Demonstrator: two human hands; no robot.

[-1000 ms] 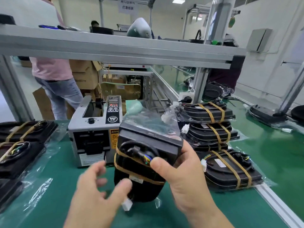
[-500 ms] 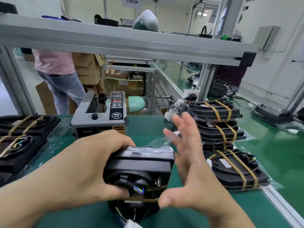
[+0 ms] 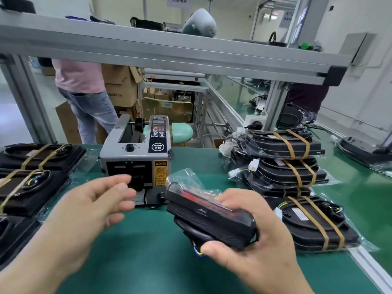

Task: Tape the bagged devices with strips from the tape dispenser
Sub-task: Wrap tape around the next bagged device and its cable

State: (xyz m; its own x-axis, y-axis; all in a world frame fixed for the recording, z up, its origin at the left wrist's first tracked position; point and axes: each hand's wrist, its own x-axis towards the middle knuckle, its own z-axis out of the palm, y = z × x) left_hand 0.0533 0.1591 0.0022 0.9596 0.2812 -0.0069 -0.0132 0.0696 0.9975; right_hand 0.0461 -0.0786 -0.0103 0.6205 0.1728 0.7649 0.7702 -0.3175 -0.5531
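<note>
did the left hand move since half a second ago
Yes: the left hand has left the bagged device and reached forward toward the tape dispenser outlet.

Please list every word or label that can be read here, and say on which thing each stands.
"CAUTION": yellow sticker on the front of the grey tape dispenser.
"SEMI": round white badge on its black panel; the characters beneath are too small.
Hanging white sign, top: Chinese characters, blurred.
Brown cardboard box: print unreadable.
White label on the taped black bagged device: too small.
</note>
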